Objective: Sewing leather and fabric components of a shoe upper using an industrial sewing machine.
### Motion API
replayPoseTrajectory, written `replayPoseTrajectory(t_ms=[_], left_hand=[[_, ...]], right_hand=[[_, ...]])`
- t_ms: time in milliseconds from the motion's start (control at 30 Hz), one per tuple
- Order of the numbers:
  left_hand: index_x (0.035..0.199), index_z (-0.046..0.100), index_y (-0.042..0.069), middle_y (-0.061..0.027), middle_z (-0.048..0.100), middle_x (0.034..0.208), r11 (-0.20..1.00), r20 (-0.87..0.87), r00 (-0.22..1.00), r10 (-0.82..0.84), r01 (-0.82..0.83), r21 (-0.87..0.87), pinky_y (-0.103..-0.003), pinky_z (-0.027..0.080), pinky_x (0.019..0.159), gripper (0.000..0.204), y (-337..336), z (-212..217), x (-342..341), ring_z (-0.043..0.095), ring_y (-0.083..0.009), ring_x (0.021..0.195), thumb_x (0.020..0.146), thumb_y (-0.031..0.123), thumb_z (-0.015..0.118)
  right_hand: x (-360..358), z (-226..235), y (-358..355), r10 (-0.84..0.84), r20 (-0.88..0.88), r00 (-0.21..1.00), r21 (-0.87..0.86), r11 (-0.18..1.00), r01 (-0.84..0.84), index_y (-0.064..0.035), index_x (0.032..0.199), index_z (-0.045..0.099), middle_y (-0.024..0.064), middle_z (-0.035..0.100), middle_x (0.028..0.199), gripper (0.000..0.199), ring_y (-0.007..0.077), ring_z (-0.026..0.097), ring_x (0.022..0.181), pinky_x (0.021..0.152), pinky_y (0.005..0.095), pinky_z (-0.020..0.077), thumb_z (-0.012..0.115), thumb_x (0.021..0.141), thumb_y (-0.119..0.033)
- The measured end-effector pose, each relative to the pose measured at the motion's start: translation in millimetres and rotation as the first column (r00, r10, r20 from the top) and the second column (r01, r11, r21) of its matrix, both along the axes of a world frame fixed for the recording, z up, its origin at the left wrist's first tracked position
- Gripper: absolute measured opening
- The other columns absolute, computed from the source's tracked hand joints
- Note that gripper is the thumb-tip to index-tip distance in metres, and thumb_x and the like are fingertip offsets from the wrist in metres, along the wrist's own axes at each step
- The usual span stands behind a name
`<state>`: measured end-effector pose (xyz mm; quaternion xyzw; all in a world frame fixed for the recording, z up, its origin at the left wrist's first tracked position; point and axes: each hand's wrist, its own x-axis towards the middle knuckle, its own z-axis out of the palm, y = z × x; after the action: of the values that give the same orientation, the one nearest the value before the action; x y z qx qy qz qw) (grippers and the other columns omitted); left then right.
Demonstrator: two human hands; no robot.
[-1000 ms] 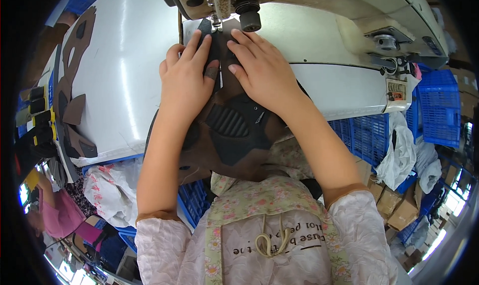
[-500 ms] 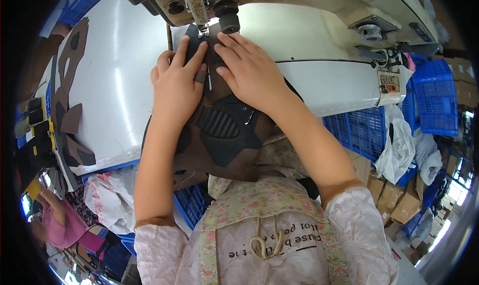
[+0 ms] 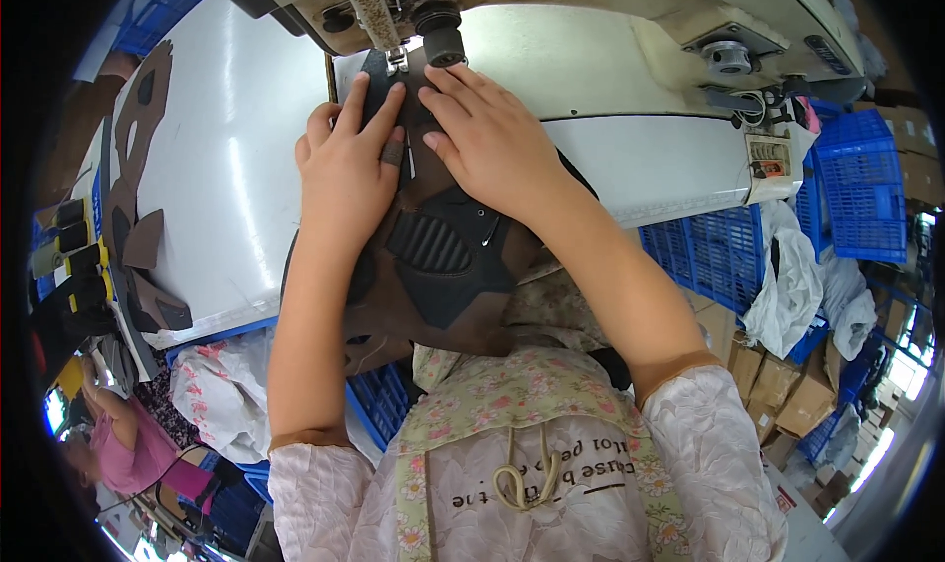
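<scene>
A dark brown and black shoe upper (image 3: 443,267) lies over the white table's front edge, its far end under the needle of the sewing machine (image 3: 591,11). My left hand (image 3: 346,173) presses flat on the upper's left side, fingers spread toward the presser foot (image 3: 397,60). My right hand (image 3: 492,139) presses on its right side, fingertips just below the black machine knob (image 3: 440,38). Neither hand closes around anything; both rest palm down on the piece.
Brown cut leather pieces (image 3: 138,168) lie along the left of the white table (image 3: 226,168). Blue plastic crates (image 3: 856,188) and cardboard boxes (image 3: 787,385) stand at the right. White bags (image 3: 221,395) lie below left, where another person in pink (image 3: 118,444) sits.
Both hands have stayed flat on the shoe upper at the needle. The view has shifted, so the machine and hands sit slightly further left and higher in the picture.
</scene>
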<state>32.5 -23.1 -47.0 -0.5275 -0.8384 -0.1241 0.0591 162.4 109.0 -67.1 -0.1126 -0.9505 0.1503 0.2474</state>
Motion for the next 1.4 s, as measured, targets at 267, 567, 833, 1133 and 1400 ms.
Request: replayPoseTrajectory(t_ms=[267,567,833,1133,1400], left_hand=[[0.137,0.057,0.026,-0.0076,0.048,0.148,0.999,0.009,1.000,0.013,-0.013,-0.031,-0.046,0.034,0.103,0.046,-1,0,-1,0.048,-0.0329,0.121,0.091,0.020,0.058],[0.138,0.055,0.015,-0.0165,0.045,0.147,0.948,0.097,0.966,-0.238,0.253,-0.195,-0.045,0.041,0.107,0.064,-13,39,-22,0.047,-0.0391,0.124,0.075,0.003,0.056],[0.144,0.046,0.011,-0.0203,0.041,0.149,0.826,0.121,0.922,-0.369,0.385,-0.411,-0.042,0.044,0.105,0.093,-10,63,-29,0.047,-0.0377,0.125,0.054,-0.002,0.068],[0.145,0.044,0.010,-0.0202,0.043,0.147,0.828,-0.037,0.884,-0.466,0.420,-0.372,-0.042,0.043,0.105,0.091,-12,58,-27,0.047,-0.0353,0.127,0.058,-0.002,0.070],[0.144,0.046,0.009,-0.0214,0.043,0.146,0.879,0.023,0.916,-0.402,0.392,-0.272,-0.044,0.042,0.105,0.075,-16,44,-18,0.046,-0.0366,0.128,0.070,-0.003,0.060]], right_hand=[[0,0,-1,-0.002,0.017,1.000,-0.017,1.000,0.002,-0.0005,0.123,0.060,0.0146,0.054,0.138,0.041,0.0295,0.046,0.134,0.111,0.0418,0.0361,0.062,0.090,-0.026],[1,4,4,0.026,-0.040,0.999,-0.067,0.997,-0.028,-0.0024,0.111,0.062,0.0135,0.058,0.131,0.032,0.0321,0.047,0.130,0.108,0.0433,0.0387,0.067,0.086,-0.022],[4,7,1,0.030,-0.034,0.999,-0.036,0.999,-0.031,-0.0012,0.113,0.063,0.0137,0.058,0.130,0.035,0.0327,0.048,0.128,0.108,0.0444,0.0385,0.067,0.084,-0.021],[18,19,-8,0.030,0.085,0.996,-0.109,0.994,-0.020,0.0021,0.127,0.057,0.0170,0.053,0.136,0.053,0.0338,0.040,0.135,0.110,0.0448,0.0360,0.068,0.084,-0.028],[19,9,-7,0.030,0.100,0.995,-0.063,0.998,-0.024,0.0005,0.133,0.052,0.0171,0.048,0.143,0.057,0.0340,0.036,0.139,0.112,0.0444,0.0338,0.064,0.089,-0.033]])
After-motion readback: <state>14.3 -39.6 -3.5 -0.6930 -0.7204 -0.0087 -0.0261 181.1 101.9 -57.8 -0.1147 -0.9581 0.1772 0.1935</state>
